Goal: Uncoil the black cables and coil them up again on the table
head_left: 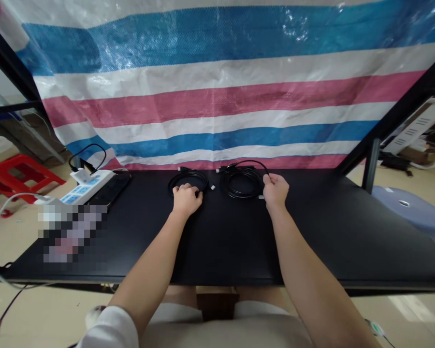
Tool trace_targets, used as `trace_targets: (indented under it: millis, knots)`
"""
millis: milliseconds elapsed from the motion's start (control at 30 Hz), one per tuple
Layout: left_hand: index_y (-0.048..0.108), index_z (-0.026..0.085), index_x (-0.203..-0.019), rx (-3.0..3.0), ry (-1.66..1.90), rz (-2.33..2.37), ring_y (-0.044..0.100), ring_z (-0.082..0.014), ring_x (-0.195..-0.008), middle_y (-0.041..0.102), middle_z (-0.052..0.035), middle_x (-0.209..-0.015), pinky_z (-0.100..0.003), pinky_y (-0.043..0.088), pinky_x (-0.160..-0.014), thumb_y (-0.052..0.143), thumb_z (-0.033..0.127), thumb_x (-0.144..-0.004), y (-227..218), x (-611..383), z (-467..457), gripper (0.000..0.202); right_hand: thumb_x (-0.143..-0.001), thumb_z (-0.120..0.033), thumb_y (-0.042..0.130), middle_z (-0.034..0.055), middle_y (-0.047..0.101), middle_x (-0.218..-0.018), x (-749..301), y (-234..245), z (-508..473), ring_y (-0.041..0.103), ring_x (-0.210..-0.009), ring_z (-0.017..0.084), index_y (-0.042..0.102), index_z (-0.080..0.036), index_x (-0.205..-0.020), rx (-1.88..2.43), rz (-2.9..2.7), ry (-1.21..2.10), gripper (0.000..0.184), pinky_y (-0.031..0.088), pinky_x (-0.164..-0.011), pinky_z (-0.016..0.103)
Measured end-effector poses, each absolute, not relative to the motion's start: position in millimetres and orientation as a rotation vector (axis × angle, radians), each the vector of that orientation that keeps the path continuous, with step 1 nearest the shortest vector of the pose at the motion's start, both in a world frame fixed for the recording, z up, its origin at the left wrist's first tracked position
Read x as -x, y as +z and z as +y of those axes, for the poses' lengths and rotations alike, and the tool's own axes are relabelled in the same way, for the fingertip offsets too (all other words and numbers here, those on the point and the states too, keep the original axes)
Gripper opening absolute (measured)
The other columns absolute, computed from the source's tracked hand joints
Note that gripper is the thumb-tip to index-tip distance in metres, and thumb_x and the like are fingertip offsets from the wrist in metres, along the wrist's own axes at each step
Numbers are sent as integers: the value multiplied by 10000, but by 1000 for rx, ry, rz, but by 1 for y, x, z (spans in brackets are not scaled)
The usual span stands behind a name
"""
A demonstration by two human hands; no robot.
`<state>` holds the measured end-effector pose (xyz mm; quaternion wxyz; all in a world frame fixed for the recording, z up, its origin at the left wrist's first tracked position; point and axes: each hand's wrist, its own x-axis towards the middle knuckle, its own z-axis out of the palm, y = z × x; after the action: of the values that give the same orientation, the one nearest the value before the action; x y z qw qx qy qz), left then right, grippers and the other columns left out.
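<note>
Two coils of black cable lie side by side on the black table. My left hand (187, 199) rests over the near side of the left cable coil (171, 182), its fingers curled onto the loops. Against the right cable coil's right side is my right hand (276, 190), closed in a pinch on a strand of black cable that arcs up from that coil (234, 194). Silvery connector ends show beside the coils, one connector (212, 187) between them and another connector (261, 196) near my right fingers. Both hands partly hide the cables.
A white power strip (87, 187) with plugged-in chargers and a dark phone (112, 188) are on the table's left side. A striped plastic sheet (217, 96) hangs behind the table (221, 241). Beyond the sides stand a red stool (21, 174) and a bluish stool (409, 208).
</note>
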<state>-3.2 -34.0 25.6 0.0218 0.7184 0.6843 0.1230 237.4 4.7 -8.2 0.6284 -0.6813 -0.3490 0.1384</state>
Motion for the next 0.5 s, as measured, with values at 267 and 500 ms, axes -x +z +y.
trace_targets:
  millis: [267,500]
  knots:
    - [472,174,-1343,-2311,1139,1935,422,-313,-1279,501,-174,-1344,-461,328,-1027,555,493,-779,16,-3,-40,654,-807,-449,502,55,639,-764,-220,0,-7,602,-697,170,642,-164,-857,1133,-1088,109,321,500,-689,331]
    - [615,183,-976,-2121,1199,1648,642,-208,-888,680,-98,-919,-317,462,-829,397,278,-909,8,-18,-38,247,-861,-533,425,57,632,-772,-206,6,-19,553,-653,158,678,-181,-847,1147,-1302,30,434,470,-627,319]
